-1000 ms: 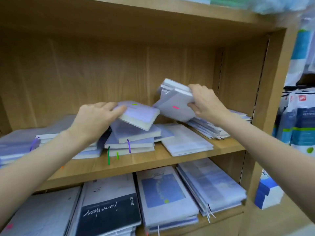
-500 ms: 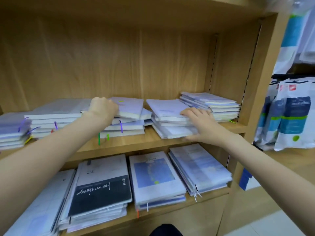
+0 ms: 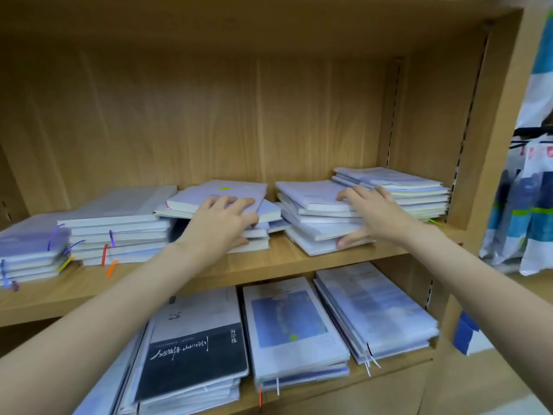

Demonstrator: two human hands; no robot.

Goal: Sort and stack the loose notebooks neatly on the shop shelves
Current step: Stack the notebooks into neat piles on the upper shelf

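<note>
Both grips clamped on notebook stacks: left hand (image 3: pixel 220 224), right hand (image 3: pixel 372 217), palms hidden.

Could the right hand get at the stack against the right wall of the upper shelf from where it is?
Probably yes. The right hand rests on the middle stack, right beside the far-right stack, whose top and front edge lie uncovered with nothing between them.
</note>
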